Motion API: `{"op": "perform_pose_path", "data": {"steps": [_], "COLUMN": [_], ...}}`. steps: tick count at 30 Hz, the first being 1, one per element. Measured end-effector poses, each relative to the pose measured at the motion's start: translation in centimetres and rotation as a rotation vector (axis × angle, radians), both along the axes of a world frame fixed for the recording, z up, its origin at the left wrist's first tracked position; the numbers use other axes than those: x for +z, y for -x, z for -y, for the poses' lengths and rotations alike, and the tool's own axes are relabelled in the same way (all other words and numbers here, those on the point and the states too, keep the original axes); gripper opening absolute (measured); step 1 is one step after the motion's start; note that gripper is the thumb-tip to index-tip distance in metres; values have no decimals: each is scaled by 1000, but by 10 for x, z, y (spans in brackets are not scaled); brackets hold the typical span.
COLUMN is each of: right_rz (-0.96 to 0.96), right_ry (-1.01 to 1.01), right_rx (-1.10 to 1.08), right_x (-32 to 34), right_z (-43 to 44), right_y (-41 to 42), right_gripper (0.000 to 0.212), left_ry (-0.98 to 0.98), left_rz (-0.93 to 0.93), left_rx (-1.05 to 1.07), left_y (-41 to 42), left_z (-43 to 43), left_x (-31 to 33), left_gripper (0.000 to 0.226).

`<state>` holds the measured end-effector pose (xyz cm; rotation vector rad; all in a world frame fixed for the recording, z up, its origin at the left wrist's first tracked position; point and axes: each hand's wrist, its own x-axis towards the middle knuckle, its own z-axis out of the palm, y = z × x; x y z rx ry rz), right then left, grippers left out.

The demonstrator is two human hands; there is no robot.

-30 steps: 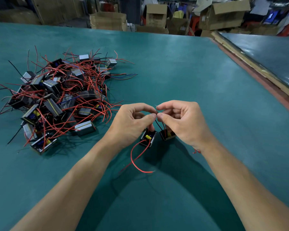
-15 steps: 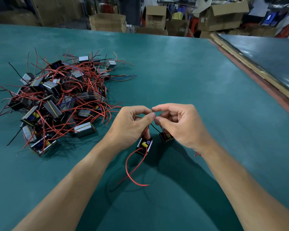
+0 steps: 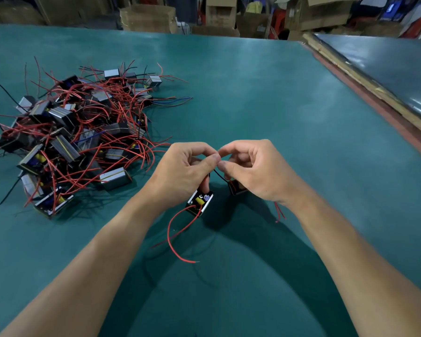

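Observation:
Above the green table (image 3: 265, 105), my left hand (image 3: 182, 173) and my right hand (image 3: 255, 169) meet fingertip to fingertip, each pinching a thin wire end. A small black transformer module (image 3: 199, 201) with a yellow part hangs under my left hand, and a red wire (image 3: 173, 239) loops down from it. A second black module (image 3: 236, 187) sits under my right hand, mostly hidden. A black wire (image 3: 219, 175) runs up from it to the pinch. Two short red wire ends (image 3: 280, 212) stick out below my right wrist.
A tangled pile of similar modules (image 3: 75, 139) with red, black and blue wires lies on the table to the left. A second table (image 3: 387, 76) with a wooden edge stands at the right. Cardboard boxes (image 3: 148, 18) line the far side.
Both hands stay pinched together and have shifted slightly; the left module now hangs lower and its red wire loop swung down. The camera has tilted a little.

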<state>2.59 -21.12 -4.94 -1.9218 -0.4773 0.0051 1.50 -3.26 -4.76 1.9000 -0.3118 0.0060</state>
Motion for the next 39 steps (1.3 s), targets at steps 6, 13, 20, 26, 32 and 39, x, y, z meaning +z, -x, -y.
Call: {"op": "perform_pose_path", "data": {"steps": [6,13,20,26,32,39], "right_rz": [-27,-57,-117,-132,-126,-183], "right_ry": [32,48,-21,-49,-12,-33], "right_rx": [27,17,51,62,25,24], "right_x": [1,2,-3,-1,-1,-1], "right_z": [1,2,2,1,1,-1], "right_y": [-1,-2,-2,-1,0,0], "right_gripper": [7,5,10,16,11,12], "left_ry": [-34,-34,-16,-21,-53,-67], "left_rz": [5,17,19,14,30,49], "left_rx": [-8,-13,4,-2,-9,-1], "left_y": [1,0,0,2,1,0], "left_z": [0,-1,0,-1,-2,-1], "left_x": [2,3,1,2,2,-1], "left_gripper": [20,20,20,21,23,22]}}
